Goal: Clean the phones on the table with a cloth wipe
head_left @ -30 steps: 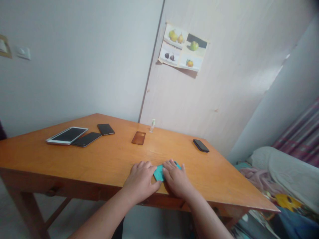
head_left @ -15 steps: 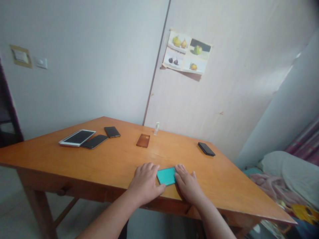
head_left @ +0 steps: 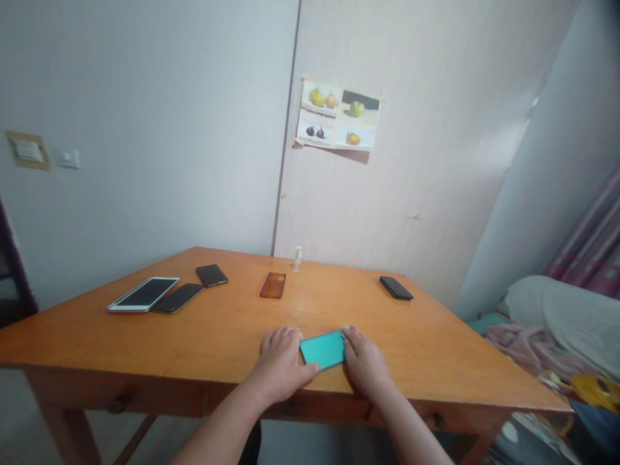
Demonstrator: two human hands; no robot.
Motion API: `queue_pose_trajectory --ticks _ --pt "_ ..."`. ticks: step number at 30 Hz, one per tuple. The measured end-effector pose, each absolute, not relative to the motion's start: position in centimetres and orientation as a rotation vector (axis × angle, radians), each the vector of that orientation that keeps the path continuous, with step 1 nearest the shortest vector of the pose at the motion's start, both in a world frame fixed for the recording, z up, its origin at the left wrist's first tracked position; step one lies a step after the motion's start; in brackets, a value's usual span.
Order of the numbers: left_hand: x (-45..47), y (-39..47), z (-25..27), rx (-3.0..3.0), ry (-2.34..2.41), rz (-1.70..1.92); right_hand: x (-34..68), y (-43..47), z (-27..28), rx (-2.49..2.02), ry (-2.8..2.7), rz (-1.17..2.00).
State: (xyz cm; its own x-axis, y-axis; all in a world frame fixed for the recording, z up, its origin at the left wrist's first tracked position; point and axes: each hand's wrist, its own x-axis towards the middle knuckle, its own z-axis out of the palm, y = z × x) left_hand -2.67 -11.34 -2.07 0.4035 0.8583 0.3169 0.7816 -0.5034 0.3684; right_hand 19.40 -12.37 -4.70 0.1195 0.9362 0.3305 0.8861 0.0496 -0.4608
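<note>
A flat teal phone case (head_left: 323, 351) is between my two hands near the table's front edge, slightly tilted. I cannot tell whether a phone is inside it. My left hand (head_left: 281, 361) grips its left end, with the thumb along the near edge and the fingers at the far corner. At the right end, my right hand (head_left: 365, 361) closes on it, fingers bent over the edge and partly hiding that end. Beyond the hands lies a brown see-through phone case (head_left: 273, 285), with a small clear pump bottle (head_left: 297, 259) standing just behind it.
On the wooden table's (head_left: 232, 336) left side lie a white tablet (head_left: 144, 295), a dark phone (head_left: 178, 298) touching it, and another dark phone (head_left: 212, 276). A black wallet-like item (head_left: 396, 288) lies at the right. Bedding (head_left: 557, 323) is beyond the right edge.
The camera view has shifted and levelled. The right fingers, earlier lying over the teal case's end, are now drawn in around its edge, and more of its surface shows.
</note>
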Motion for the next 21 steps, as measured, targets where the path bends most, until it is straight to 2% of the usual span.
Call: queue_pose_trajectory --ticks 9,15,21 --pt "-1.8 -11.2 -3.7 2.405 1.386 1.219 21.0 -12.5 -5.0 -1.250 -1.035 0.446" --pt "-2.8 -10.3 -4.2 2.259 1.222 1.285 20.6 -12.7 -4.3 -1.067 -0.893 0.649" --pt "-3.2 -10.7 -4.5 2.355 1.139 1.412 20.9 -13.5 -3.2 -1.033 -0.851 0.617"
